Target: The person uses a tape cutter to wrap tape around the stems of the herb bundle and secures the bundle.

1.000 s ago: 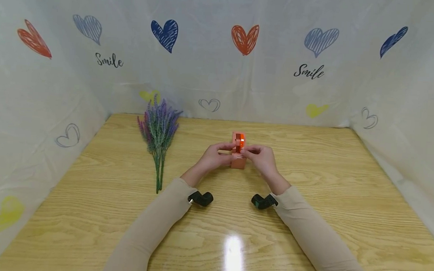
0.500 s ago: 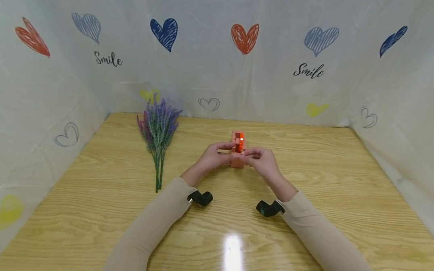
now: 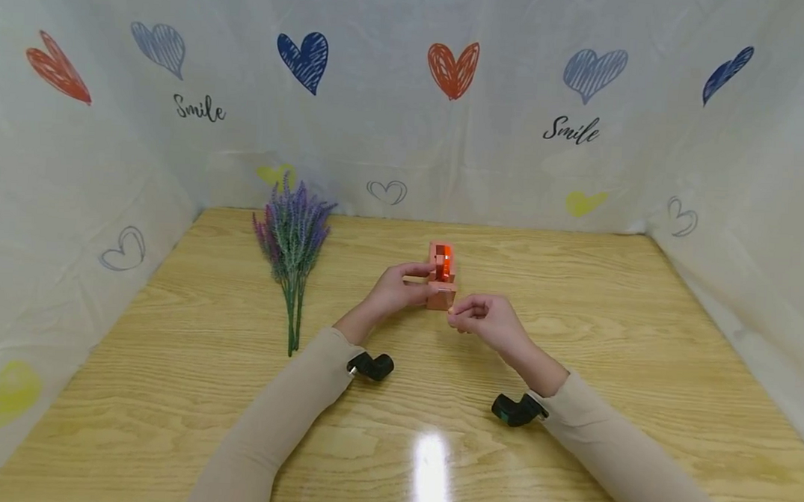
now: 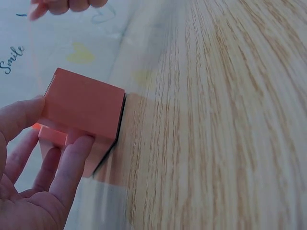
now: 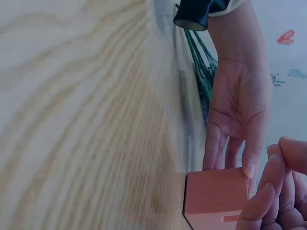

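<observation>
Two hands work at an orange tape dispenser (image 3: 442, 277) standing mid-worktop (image 3: 573, 348), its long axis running away from the person. From the head view, the left hand (image 3: 396, 290) grips its side; the right hand (image 3: 483, 318), just in front of it, has curled fingers pinched together.

Left wrist view: thumb and fingers clasp the dispenser (image 4: 81, 115); a thin tape strip (image 4: 32, 57) rises toward fingertips at the top edge.

Right wrist view: the right hand's fingers (image 5: 268, 191) are curled beside the dispenser (image 5: 216, 199).
</observation>
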{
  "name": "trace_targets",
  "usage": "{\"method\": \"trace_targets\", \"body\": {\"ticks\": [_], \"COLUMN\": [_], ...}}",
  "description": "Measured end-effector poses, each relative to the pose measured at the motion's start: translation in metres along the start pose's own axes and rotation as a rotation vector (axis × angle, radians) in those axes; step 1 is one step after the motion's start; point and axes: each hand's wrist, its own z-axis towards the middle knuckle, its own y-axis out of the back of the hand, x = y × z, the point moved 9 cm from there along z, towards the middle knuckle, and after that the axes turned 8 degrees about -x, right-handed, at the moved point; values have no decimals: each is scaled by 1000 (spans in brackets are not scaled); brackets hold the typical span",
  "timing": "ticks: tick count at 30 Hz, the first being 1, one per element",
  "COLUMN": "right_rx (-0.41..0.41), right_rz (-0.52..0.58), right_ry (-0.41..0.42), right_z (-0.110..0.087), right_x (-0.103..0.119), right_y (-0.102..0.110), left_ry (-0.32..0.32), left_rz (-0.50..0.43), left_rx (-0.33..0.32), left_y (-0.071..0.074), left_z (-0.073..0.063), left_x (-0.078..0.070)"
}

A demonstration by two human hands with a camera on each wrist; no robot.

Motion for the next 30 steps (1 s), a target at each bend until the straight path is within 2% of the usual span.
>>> {"method": "trace_targets", "body": {"ticks": [12,20,30], "right_rx": [70,151,240], "right_rz": [-1,32,49], "right_ry": [14,40,30], "right_z": [-22,-36,-50], "right_x": [-3,0,-2], "right_y": [2,-3,-10], "left_ry": [14,27,54], "left_rz": [35,3,2], "left_rx": [-14,-19,-23], "left_y": [0,1,0], "left_z": [1,1,2], "left_x": [3,4,3]}}
